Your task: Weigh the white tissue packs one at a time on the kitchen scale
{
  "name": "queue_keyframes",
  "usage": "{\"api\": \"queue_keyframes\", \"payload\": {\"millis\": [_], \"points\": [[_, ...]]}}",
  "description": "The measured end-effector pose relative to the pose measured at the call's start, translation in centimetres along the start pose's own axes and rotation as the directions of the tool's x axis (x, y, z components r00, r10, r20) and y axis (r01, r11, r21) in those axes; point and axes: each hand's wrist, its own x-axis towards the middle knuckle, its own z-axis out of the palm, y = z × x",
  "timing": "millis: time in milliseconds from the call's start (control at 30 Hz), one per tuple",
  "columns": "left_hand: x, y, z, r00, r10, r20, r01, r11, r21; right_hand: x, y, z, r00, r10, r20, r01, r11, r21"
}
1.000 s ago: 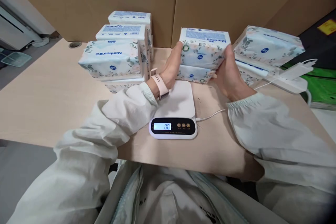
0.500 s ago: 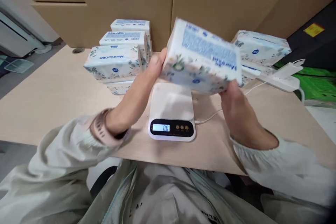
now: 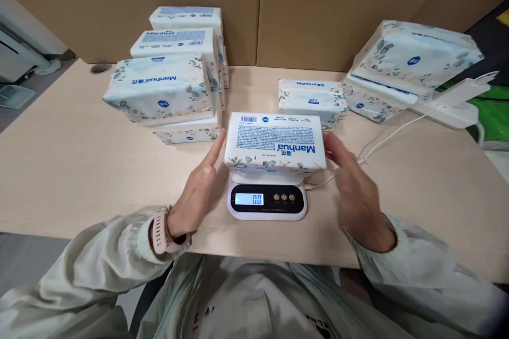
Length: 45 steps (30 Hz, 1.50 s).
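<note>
A pack of tissues (image 3: 274, 140) with a printed blue-and-white top rests on a white digital kitchen scale (image 3: 267, 212) in front of me. The scale's lit display reads 0.0. At the pack's left end is my left hand (image 3: 196, 190), open, its fingers stretched out along the side. My right hand (image 3: 358, 196) is slightly blurred by motion at the opposite end, fingers loosely bent and open, the fingertips right by the pack's edge. Whether either hand still touches the wrapper I cannot tell.
Stacked tissue packs (image 3: 159, 87) stand at the back left. Another tissue pack (image 3: 312, 98) lies behind the scale, and more packs (image 3: 417, 58) are piled at the right beside a white power strip (image 3: 453, 108). A white cable (image 3: 382, 137) runs to the scale. Cardboard boxes (image 3: 178, 10) wall the back.
The tissue pack came down from tilted in both hands to lying flat on the scale. My hands lowered with it and loosened. The view has tipped downward.
</note>
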Motion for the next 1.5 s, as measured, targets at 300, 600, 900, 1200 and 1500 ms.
{"api": "queue_keyframes", "payload": {"millis": [300, 600, 900, 1200, 1500], "points": [[0.0, -1.2, -0.7, 0.985, 0.079, -0.153, -0.092, 0.992, -0.083, 1.2, 1.1, 0.2, 0.912, 0.032, -0.409, 0.05, 0.981, 0.187], [0.0, -0.2, -0.7, 0.979, -0.003, -0.203, -0.023, 0.991, -0.129, 0.8, 0.9, 0.4, 0.926, 0.096, -0.364, 0.008, 0.961, 0.275], [0.0, -0.3, -0.8, 0.967, 0.04, -0.252, -0.073, 0.989, -0.126, 0.1, -0.2, 0.5, 0.941, 0.135, -0.309, -0.068, 0.974, 0.217], [0.0, -0.3, -0.8, 0.95, 0.073, -0.304, -0.117, 0.985, -0.13, 0.0, 0.7, 0.3, 0.956, 0.042, -0.289, -0.004, 0.991, 0.13], [-0.1, -0.2, -0.9, 0.947, 0.048, -0.318, -0.083, 0.992, -0.097, 0.2, 0.5, 0.0, 0.973, -0.037, -0.228, 0.055, 0.996, 0.073]]}}
